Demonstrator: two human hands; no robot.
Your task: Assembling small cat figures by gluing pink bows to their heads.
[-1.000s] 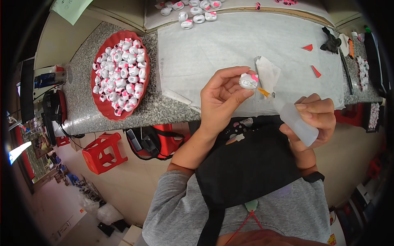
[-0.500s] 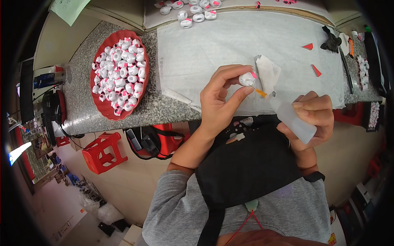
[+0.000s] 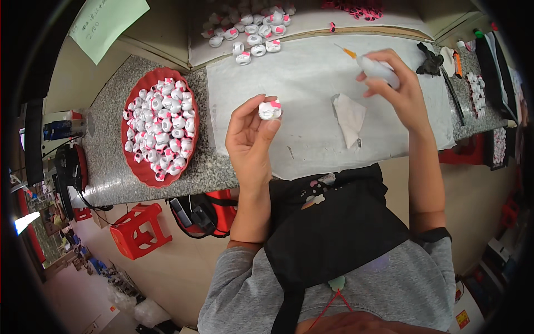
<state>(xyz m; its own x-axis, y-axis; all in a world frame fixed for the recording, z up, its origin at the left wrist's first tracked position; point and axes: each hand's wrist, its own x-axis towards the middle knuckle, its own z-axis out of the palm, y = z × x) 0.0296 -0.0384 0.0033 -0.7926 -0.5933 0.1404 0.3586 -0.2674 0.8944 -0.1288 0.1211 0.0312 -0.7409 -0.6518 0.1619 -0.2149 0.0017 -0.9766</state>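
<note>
Item: small white figurine with pink bow (image 3: pixel 270 109). We hold it pinched between thumb and fingertips of our left hand (image 3: pixel 251 139), raised over the near edge of the white sheet (image 3: pixel 311 83) on the granite counter (image 3: pixel 105 161). We judge it light, rigid and smooth, likely slippery; best gripped at its sides, clear of the pink detail.

Item: squeeze bottle with orange needle tip (image 3: pixel 374 67). Our right hand (image 3: pixel 397 89) wraps closed around it above the sheet's far right part, nozzle pointing toward the far edge. Soft-walled, we judge; hold lightly at mid-body.

Item: crumpled white tissue (image 3: pixel 350 118), lying on the sheet between both hands.

Item: red tray (image 3: pixel 134 167) of matching figurines, toward the counter's left end.
</note>
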